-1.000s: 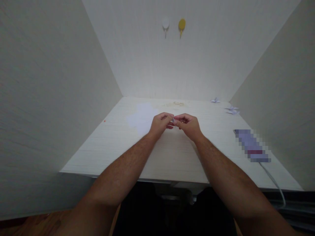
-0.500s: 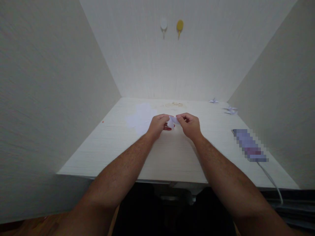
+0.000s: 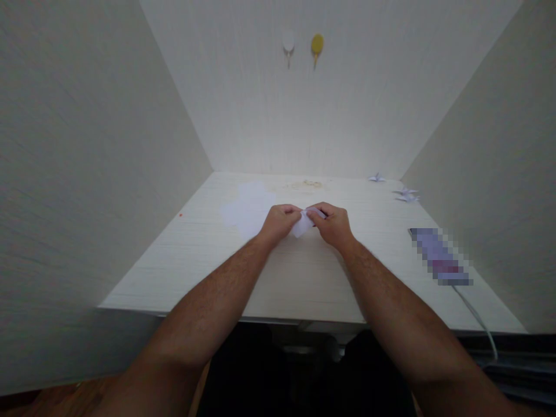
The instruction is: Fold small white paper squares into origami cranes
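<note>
A small folded piece of white paper (image 3: 301,226) is pinched between my two hands above the middle of the desk. My left hand (image 3: 282,221) grips its left side, thumb on top and fingers curled behind. With thumb and fingers closed, my right hand (image 3: 332,223) holds the right side, where a strip of the paper shows over the fingers. The fingertips of both hands nearly meet at the paper's upper edge. Its exact folds are too small to make out.
Loose white sheets (image 3: 249,205) lie left of my hands. Several folded paper cranes (image 3: 406,196) stand at the back right. A blurred-out phone-like device (image 3: 441,258) with a cable (image 3: 478,318) lies on the right. Walls enclose the desk (image 3: 304,284); two hooks (image 3: 317,45) hang at the back.
My hands have drawn closer together on the paper. Its loose part now hangs down toward me, and the left fingers that showed beneath it are tucked out of sight.
</note>
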Demonstrator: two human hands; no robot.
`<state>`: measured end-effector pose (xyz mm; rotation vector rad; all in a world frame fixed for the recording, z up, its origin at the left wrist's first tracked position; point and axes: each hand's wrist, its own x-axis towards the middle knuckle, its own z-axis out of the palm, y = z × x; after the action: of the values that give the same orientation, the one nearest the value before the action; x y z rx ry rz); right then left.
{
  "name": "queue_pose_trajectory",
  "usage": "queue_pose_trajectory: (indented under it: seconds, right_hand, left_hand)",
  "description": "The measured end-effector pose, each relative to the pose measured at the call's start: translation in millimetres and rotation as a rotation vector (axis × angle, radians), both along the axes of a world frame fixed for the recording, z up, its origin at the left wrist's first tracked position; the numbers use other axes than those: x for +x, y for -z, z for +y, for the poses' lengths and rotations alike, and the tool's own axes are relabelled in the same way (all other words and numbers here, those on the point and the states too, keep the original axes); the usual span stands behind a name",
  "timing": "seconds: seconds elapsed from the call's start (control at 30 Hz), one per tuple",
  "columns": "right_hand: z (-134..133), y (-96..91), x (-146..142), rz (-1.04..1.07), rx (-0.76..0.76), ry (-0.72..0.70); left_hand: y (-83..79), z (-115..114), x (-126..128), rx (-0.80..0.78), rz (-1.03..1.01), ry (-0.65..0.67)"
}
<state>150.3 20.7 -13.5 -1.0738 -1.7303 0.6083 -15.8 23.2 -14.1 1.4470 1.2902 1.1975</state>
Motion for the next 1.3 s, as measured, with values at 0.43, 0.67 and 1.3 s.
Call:
queue_pose_trajectory:
  seconds: [0.43, 0.67, 1.3]
  right_hand:
    - [1.1, 1.3, 1.1, -0.009, -0.011, 0.016]
    - [0.2, -0.6, 1.1, -0.053, 0.002, 0.047]
    - [1.0, 8.1, -0.9, 0.150, -0.031, -0.171]
  left_hand:
    - [1.9, 2.6, -4.7, -0.051, -0.020, 0.042]
    - [3.7, 3.3, -6.0, -0.039, 0.021, 0.034]
    - [-15.7, -6.1, -0.8, -0.245, -0.130, 0.024]
